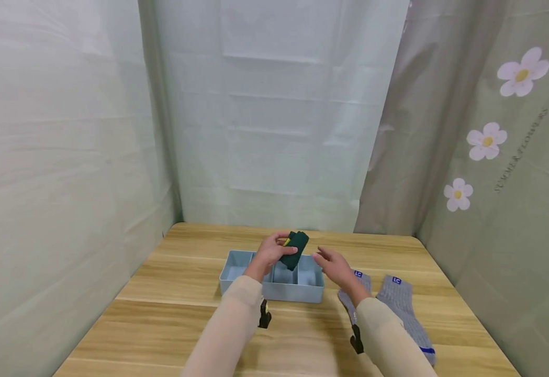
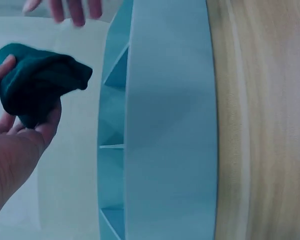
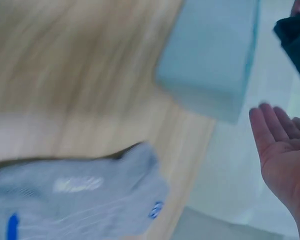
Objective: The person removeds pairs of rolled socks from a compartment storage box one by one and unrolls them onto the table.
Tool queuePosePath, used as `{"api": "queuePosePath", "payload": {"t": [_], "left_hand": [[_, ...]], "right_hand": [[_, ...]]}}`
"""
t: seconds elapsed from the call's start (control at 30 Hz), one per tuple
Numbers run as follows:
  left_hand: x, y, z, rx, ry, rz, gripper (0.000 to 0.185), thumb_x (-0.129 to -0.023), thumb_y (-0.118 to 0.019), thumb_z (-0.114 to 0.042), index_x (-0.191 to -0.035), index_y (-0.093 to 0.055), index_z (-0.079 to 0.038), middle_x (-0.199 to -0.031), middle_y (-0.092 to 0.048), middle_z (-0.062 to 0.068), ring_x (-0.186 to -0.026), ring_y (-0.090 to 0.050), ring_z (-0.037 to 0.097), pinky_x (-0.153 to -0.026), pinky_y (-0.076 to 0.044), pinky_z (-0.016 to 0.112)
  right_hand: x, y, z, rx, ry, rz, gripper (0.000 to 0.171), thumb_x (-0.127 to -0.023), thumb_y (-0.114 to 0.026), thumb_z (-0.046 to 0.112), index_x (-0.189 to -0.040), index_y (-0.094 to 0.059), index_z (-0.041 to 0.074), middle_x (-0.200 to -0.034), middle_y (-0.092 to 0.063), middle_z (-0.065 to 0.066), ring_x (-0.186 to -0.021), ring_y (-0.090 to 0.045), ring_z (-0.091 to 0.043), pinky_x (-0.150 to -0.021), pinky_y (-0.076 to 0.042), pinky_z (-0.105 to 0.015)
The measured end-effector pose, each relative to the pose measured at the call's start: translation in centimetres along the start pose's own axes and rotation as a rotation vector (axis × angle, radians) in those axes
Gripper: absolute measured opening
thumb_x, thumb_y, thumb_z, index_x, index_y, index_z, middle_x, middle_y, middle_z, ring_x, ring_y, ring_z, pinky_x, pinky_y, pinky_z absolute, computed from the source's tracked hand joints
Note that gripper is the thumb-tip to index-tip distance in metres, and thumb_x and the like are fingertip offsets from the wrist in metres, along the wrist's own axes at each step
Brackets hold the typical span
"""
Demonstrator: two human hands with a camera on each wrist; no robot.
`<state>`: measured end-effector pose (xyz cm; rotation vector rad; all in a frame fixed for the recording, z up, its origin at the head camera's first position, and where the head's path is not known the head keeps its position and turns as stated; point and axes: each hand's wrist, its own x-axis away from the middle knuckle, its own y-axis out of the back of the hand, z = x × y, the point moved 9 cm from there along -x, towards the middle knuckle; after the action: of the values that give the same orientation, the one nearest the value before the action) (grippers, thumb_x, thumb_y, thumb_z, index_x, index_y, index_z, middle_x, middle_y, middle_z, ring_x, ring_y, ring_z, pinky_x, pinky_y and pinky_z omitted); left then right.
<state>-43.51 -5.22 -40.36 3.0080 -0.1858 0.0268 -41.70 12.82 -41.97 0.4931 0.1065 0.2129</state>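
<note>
The left hand (image 1: 269, 252) is gripping a folded dark green cloth (image 1: 298, 249) above the divided blue box (image 1: 293, 293); the right hand (image 1: 335, 268) is hovering nearby, holding nothing, fingers extended. Grey socks (image 1: 410, 319) are lying rightward on the desk (image 1: 161, 314).

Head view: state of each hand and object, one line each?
Blue box: upright, open-topped, divided
Green cloth: bundled, held above the box
Left hand: gripping the cloth
Right hand: fingers extended, holding nothing
Two gray socks: lying on the table, partly hidden
</note>
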Motion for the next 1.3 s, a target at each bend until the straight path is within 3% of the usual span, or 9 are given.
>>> {"api": "queuePosePath", "payload": {"t": [0.17,0.33,0.5,0.7,0.83,0.97,1.1,1.3], "left_hand": [[0.3,-1.4,-0.6,-0.02,-0.01,0.156,0.061,-0.089,-0.075,-0.01,-0.144,-0.047,-0.005,-0.134,-0.057,0.02,-0.11,-0.063,0.031,-0.093,-0.052,0.045],[0.5,-1.9,-0.2,-0.033,0.0,0.227,0.064,-0.088,-0.074,-0.006,-0.145,-0.046,-0.006,-0.129,-0.061,0.018,-0.106,-0.065,0.028,-0.091,-0.053,0.043],[0.6,-1.9,0.5,-0.038,0.029,0.252,0.069,-0.088,-0.076,-0.011,-0.149,-0.042,-0.008,-0.134,-0.056,0.019,-0.109,-0.063,0.029,-0.094,-0.052,0.044],[1.1,-1.5,1.9,0.064,0.095,0.266,0.069,-0.092,-0.073,-0.024,-0.148,-0.04,-0.003,-0.135,-0.052,0.02,-0.114,-0.059,0.032,-0.097,-0.049,0.052],[1.2,-1.2,2.2,0.133,0.091,0.269,0.062,-0.094,-0.07,-0.028,-0.143,-0.045,0.001,-0.132,-0.056,0.019,-0.119,-0.058,0.033,-0.095,-0.051,0.05],[1.0,-0.4,2.1,0.161,0.052,0.218,0.061,-0.096,-0.068,-0.03,-0.144,-0.046,0.001,-0.135,-0.055,0.02,-0.122,-0.057,0.033,-0.095,-0.051,0.049],[0.9,0.4,1.8,0.173,0.023,0.177,0.055,-0.097,-0.066,-0.03,-0.14,-0.051,0.0,-0.134,-0.056,0.02,-0.116,-0.06,0.032,-0.096,-0.05,0.05],[0.8,0.5,1.7,0.131,0.021,0.206,0.042,-0.096,-0.067,-0.019,-0.13,-0.058,0.004,-0.123,-0.06,0.019,-0.104,-0.064,0.026,-0.093,-0.053,0.047]], "right_hand": [[-0.7,-1.0,1.9,-0.187,-0.034,0.025,0.072,-0.097,-0.058,0.05,-0.146,-0.045,0.0,-0.134,-0.058,-0.019,-0.117,-0.061,-0.031,-0.097,-0.05,-0.045],[-0.9,-1.2,1.6,-0.259,-0.073,-0.015,0.06,-0.096,-0.064,0.043,-0.137,-0.055,0.0,-0.12,-0.065,-0.016,-0.099,-0.068,-0.026,-0.088,-0.055,-0.04],[-0.9,-1.3,0.8,-0.323,-0.127,-0.04,0.049,-0.096,-0.066,0.032,-0.13,-0.057,-0.001,-0.116,-0.064,-0.018,-0.091,-0.068,-0.024,-0.086,-0.056,-0.038],[-0.7,-0.9,1.1,-0.473,-0.122,-0.119,0.043,-0.097,-0.064,0.025,-0.129,-0.054,-0.002,-0.122,-0.06,-0.023,-0.096,-0.068,-0.026,-0.09,-0.054,-0.039],[-0.7,-0.9,1.4,-0.516,-0.12,-0.131,0.045,-0.098,-0.063,0.026,-0.132,-0.052,-0.001,-0.126,-0.057,-0.023,-0.1,-0.068,-0.028,-0.09,-0.054,-0.039],[-0.6,-1.2,1.5,-0.48,-0.116,-0.064,0.047,-0.097,-0.064,0.023,-0.134,-0.052,-0.003,-0.127,-0.057,-0.023,-0.105,-0.064,-0.029,-0.088,-0.055,-0.04],[-0.5,-1.9,1.4,-0.366,-0.112,0.058,0.049,-0.094,-0.067,0.023,-0.133,-0.054,-0.004,-0.124,-0.059,-0.021,-0.105,-0.062,-0.029,-0.09,-0.054,-0.044],[-0.4,-2.3,1.6,-0.248,-0.116,0.124,0.058,-0.093,-0.069,0.034,-0.14,-0.053,0.003,-0.122,-0.063,-0.016,-0.103,-0.063,-0.026,-0.093,-0.052,-0.046]]}}
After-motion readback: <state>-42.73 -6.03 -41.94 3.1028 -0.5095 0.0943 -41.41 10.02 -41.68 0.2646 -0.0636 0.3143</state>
